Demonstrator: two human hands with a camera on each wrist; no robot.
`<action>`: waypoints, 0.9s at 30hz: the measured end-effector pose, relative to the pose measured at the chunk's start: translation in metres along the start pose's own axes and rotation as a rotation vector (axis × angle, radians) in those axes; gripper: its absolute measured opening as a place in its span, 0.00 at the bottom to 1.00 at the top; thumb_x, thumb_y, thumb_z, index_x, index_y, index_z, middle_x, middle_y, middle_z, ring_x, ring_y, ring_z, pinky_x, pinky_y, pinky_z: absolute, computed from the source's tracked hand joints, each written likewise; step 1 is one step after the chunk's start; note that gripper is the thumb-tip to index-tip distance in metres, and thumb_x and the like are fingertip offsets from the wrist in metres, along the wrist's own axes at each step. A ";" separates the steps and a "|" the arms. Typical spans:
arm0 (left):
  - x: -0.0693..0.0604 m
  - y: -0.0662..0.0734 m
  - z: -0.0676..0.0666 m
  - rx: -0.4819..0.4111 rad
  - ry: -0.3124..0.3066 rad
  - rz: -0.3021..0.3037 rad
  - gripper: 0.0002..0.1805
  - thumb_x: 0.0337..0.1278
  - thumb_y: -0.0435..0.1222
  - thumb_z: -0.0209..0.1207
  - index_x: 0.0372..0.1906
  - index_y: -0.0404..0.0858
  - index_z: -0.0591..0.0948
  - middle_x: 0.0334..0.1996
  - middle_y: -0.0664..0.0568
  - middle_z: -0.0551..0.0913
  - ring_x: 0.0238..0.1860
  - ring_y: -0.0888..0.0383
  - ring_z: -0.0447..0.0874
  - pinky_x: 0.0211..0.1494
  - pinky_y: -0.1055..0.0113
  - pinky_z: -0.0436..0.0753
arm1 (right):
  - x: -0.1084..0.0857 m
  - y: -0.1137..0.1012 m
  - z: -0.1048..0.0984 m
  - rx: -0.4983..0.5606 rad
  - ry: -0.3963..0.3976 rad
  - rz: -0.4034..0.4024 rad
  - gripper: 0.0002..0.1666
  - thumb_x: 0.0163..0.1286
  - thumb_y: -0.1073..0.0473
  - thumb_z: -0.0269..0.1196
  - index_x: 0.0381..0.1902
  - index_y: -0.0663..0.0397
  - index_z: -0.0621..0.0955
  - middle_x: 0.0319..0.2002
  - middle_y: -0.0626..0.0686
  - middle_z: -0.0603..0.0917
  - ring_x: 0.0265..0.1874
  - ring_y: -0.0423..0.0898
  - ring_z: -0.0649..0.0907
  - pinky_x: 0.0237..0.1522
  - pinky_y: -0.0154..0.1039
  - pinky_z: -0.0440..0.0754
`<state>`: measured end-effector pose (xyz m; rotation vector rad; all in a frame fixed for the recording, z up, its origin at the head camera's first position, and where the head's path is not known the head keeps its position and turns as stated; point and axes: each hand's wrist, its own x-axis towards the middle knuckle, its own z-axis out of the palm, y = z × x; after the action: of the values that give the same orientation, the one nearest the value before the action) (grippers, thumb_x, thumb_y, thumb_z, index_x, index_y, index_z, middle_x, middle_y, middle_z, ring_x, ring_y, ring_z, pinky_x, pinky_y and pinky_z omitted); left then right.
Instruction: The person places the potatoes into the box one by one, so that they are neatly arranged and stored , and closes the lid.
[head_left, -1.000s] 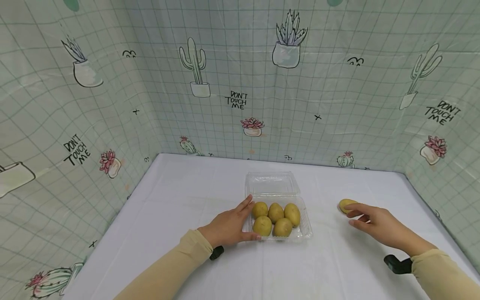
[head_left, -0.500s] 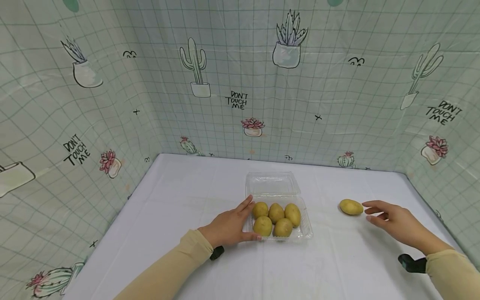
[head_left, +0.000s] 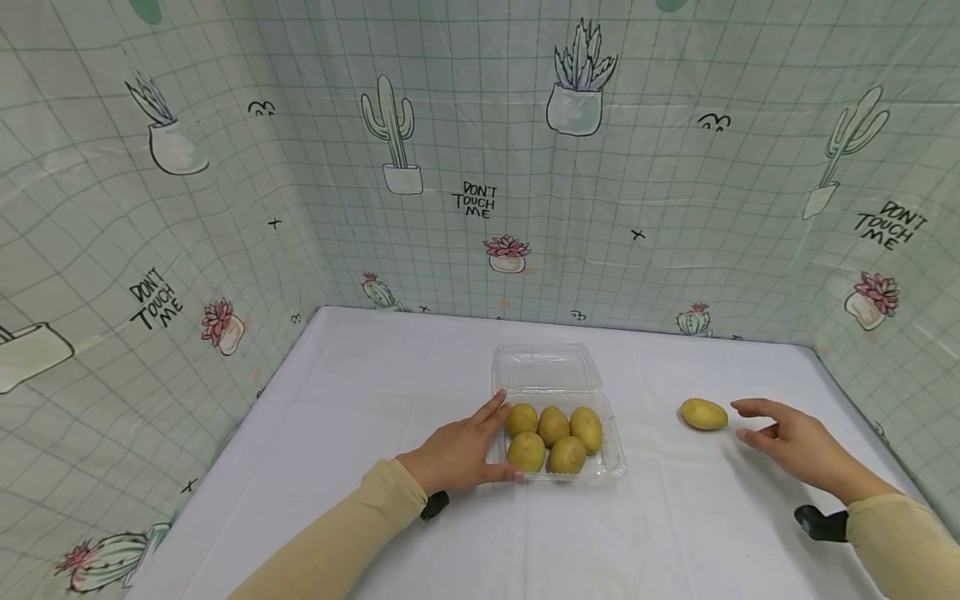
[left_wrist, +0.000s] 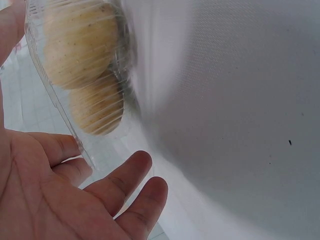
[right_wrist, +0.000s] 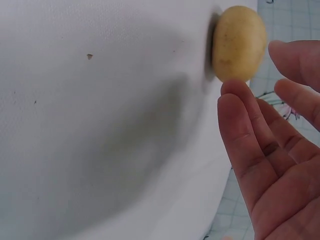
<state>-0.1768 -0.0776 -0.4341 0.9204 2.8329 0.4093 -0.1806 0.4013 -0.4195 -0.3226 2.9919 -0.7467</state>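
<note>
A clear plastic clamshell container [head_left: 611, 450] stands in the middle of the white table, its lid [head_left: 546, 367] folded back. Several yellow potatoes [head_left: 566, 455] lie inside it. At its left side rests my left hand [head_left: 459, 454], fingers spread and fairly straight, with the thumb at the front edge; the left wrist view shows fingers touching the clear rim. One loose potato [head_left: 703, 414] lies on the table to the right of the container. Just right of that potato my right hand [head_left: 798, 446] hovers with nothing in it, fingers relaxed and a small gap between them and the potato.
White cloth covers the table [head_left: 360, 367]. A gridded curtain [head_left: 465, 150] printed with cactus pots closes off the back and both sides. Dark wrist-worn devices [head_left: 821, 523] sit under both forearms.
My right hand has moved off the loose potato to the right, leaving the potato in full view on the table. The left hand and the container stay where they were.
</note>
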 end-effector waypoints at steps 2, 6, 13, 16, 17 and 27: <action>0.000 0.000 -0.001 0.001 -0.002 -0.002 0.55 0.58 0.66 0.58 0.78 0.34 0.55 0.80 0.45 0.45 0.70 0.48 0.67 0.63 0.56 0.75 | 0.002 0.002 0.002 -0.002 0.003 -0.001 0.30 0.73 0.53 0.64 0.65 0.64 0.73 0.60 0.70 0.76 0.42 0.54 0.84 0.33 0.42 0.80; -0.001 0.002 -0.002 -0.003 0.000 -0.001 0.55 0.59 0.65 0.58 0.78 0.34 0.56 0.80 0.45 0.45 0.69 0.48 0.68 0.63 0.56 0.75 | 0.007 0.004 0.006 -0.001 0.002 -0.014 0.32 0.72 0.54 0.65 0.66 0.67 0.71 0.60 0.71 0.76 0.40 0.53 0.84 0.34 0.41 0.80; 0.000 0.002 -0.002 -0.010 -0.002 -0.004 0.54 0.59 0.65 0.59 0.78 0.34 0.55 0.80 0.45 0.45 0.70 0.48 0.67 0.63 0.56 0.75 | 0.012 0.004 0.013 0.018 -0.037 0.001 0.38 0.73 0.51 0.64 0.70 0.69 0.65 0.61 0.74 0.73 0.39 0.51 0.83 0.37 0.46 0.80; 0.000 0.002 -0.002 -0.012 -0.002 -0.004 0.54 0.59 0.65 0.59 0.78 0.34 0.56 0.80 0.45 0.45 0.70 0.49 0.66 0.64 0.56 0.74 | 0.014 0.004 0.017 0.025 -0.038 -0.003 0.39 0.72 0.50 0.64 0.70 0.69 0.65 0.60 0.75 0.73 0.37 0.49 0.83 0.37 0.46 0.79; 0.000 0.002 -0.002 -0.011 -0.002 -0.003 0.54 0.59 0.65 0.59 0.78 0.34 0.56 0.80 0.45 0.46 0.70 0.49 0.66 0.64 0.57 0.74 | 0.015 0.003 0.018 0.027 -0.036 -0.004 0.39 0.72 0.50 0.64 0.70 0.69 0.66 0.60 0.75 0.73 0.37 0.48 0.83 0.37 0.46 0.79; -0.001 0.002 -0.002 -0.009 -0.002 0.000 0.55 0.58 0.65 0.59 0.78 0.33 0.56 0.79 0.44 0.46 0.69 0.48 0.67 0.63 0.56 0.75 | 0.022 0.001 0.024 0.072 -0.035 0.013 0.39 0.72 0.49 0.64 0.69 0.69 0.66 0.58 0.74 0.74 0.36 0.46 0.82 0.35 0.42 0.79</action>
<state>-0.1753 -0.0772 -0.4314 0.9183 2.8265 0.4206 -0.1997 0.3866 -0.4405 -0.3098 2.9226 -0.8366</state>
